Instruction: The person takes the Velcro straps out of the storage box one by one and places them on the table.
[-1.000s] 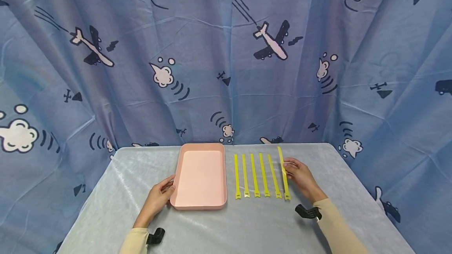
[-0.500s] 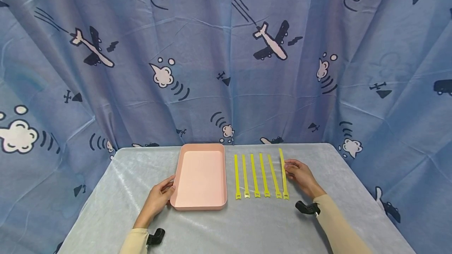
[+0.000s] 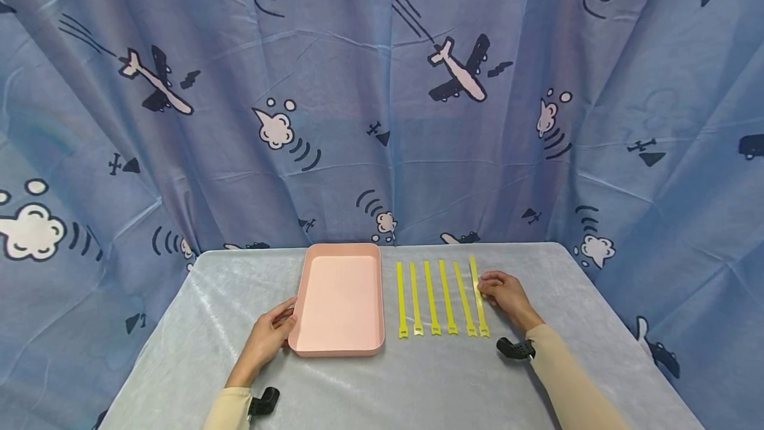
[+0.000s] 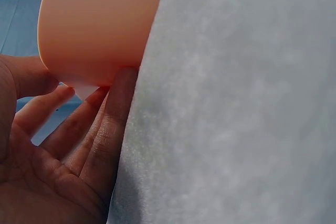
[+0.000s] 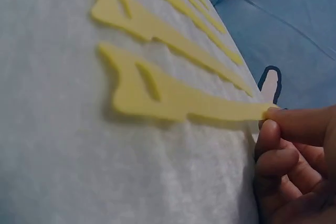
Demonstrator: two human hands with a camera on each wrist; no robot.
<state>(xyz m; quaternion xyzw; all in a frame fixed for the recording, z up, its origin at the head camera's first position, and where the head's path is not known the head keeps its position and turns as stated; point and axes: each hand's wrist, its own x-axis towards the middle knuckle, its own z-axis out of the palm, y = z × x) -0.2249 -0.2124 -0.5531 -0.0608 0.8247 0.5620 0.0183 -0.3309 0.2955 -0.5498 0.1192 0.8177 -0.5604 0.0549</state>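
Observation:
My right hand [image 3: 506, 296] pinches the rightmost yellow cable tie [image 3: 479, 304] between thumb and fingertips, partway along its strap. In the right wrist view this cable tie [image 5: 157, 95] has a wide slotted head close to the white cloth, and its strap runs up to my fingers. Several more yellow cable ties [image 3: 445, 297] lie side by side to its left, their heads toward me. My left hand [image 3: 268, 334] holds the left edge of a shallow pink tray [image 3: 337, 352]. In the left wrist view the thumb is at the tray's rim [image 4: 94, 30] and fingertips touch its lower side.
A pale grey cloth [image 3: 430, 390] covers the table. Behind it hangs a blue curtain [image 3: 334, 171] printed with planes and stars. The tray stands left of the cable ties, with a narrow gap between. A black wrist camera [image 3: 516, 349] sits on each sleeve.
The held cable tie has come down a little nearer its neighbour, its top end shifting toward me. My right hand has moved slightly with it. The left hand and tray stay put.

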